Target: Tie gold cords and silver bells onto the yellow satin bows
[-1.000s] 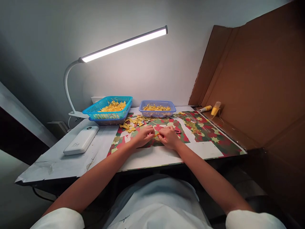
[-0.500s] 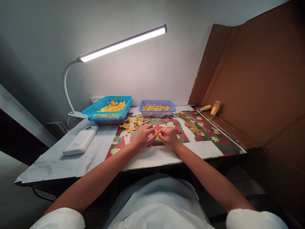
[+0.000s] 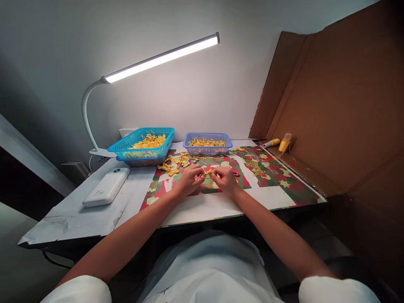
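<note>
Over the patterned mat, my left hand (image 3: 190,180) and my right hand (image 3: 225,181) are close together, fingers pinched. Between them they hold a small yellow ribbon piece (image 3: 208,172), its ends running into both sets of fingertips; its exact form is too small to make out. Just beyond my left hand lie loose yellow ribbon bows (image 3: 169,168) and several small silvery beads (image 3: 193,161). A dark pink tool (image 3: 235,174) shows partly from behind my right hand.
A blue basket (image 3: 115,149) of yellow ribbon pieces and a purple basket (image 3: 207,150) stand at the back. A white power bank (image 3: 106,188) lies left, below a lit lamp (image 3: 162,57). Gold cords (image 3: 257,168), a yellow bottle (image 3: 284,143) and cardboard (image 3: 341,105) are right.
My fingertips have drawn slightly apart, and more of the yellow ribbon piece shows between them. Both hands stay in nearly the same place over the mat.
</note>
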Action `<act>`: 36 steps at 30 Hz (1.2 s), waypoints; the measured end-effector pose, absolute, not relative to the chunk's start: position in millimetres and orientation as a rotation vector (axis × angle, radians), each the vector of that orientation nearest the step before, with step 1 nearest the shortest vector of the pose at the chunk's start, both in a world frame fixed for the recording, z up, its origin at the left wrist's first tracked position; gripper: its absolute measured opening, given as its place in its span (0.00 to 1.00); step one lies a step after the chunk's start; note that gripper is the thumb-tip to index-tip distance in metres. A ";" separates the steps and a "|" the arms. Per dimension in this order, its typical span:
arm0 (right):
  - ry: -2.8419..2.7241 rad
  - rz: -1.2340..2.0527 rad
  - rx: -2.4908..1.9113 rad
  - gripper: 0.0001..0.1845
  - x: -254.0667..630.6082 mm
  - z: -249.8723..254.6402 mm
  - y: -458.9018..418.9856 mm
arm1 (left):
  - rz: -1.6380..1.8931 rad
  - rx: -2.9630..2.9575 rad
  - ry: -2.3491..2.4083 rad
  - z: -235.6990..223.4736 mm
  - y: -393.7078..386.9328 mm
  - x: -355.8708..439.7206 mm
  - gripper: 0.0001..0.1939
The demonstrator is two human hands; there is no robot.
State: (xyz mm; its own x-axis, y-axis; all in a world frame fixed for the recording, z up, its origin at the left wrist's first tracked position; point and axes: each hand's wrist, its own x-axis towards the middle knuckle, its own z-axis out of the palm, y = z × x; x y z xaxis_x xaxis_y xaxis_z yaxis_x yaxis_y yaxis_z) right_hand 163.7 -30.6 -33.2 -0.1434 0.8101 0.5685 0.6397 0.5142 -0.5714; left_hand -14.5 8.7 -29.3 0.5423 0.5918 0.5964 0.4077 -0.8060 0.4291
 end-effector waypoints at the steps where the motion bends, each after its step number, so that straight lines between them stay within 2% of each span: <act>1: -1.829 0.234 -1.198 0.18 163.7 -33.4 -31.8 | 1.124 2.517 0.844 -29.6 8.7 -14.8 0.14; 6: -1.724 0.355 -1.167 0.13 158.0 -35.8 -34.9 | 1.199 2.422 0.896 -33.6 6.7 -10.6 0.15; 12: -1.758 0.458 -1.141 0.10 152.8 -35.9 -31.5 | 1.077 2.526 0.727 -31.0 2.8 -9.6 0.12; 15: -1.817 0.399 -1.161 0.11 155.1 -34.4 -31.4 | 0.921 2.543 0.640 -25.9 7.0 -19.6 0.10; 19: -2.006 0.398 -1.147 0.12 159.4 -33.5 -32.0 | 1.042 2.407 0.782 -20.7 12.8 -31.8 0.07; 22: -2.127 0.424 -1.121 0.12 161.9 -33.8 -30.9 | 0.990 2.414 0.697 -20.2 11.9 -32.8 0.11; 26: -2.113 0.462 -1.074 0.13 163.2 -34.2 -28.5 | 0.981 2.373 0.618 -22.3 8.0 -27.3 0.07; 28: -2.038 0.472 -1.036 0.12 163.7 -33.5 -29.2 | 1.046 2.269 0.643 -24.5 7.2 -24.2 0.08; 30: -1.905 0.384 -1.001 0.09 164.5 -33.0 -31.3 | 1.131 2.109 0.669 -27.1 7.1 -21.1 0.11; 33: -1.745 0.084 -0.978 0.06 165.2 -34.4 -34.9 | 1.229 1.852 0.654 -30.5 7.5 -16.4 0.14; 36: -1.828 -0.190 -0.957 0.07 162.3 -38.1 -35.9 | 1.282 1.694 0.637 -31.3 7.0 -11.9 0.17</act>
State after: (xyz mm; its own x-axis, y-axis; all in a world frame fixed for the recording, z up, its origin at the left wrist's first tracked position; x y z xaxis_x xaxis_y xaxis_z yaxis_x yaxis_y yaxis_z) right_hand 162.3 -35.9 -38.1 -0.1650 0.5226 0.8364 0.6835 0.6720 -0.2851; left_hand -11.9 7.0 -31.3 0.3321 0.8128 0.4786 -0.1097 -0.4707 0.8754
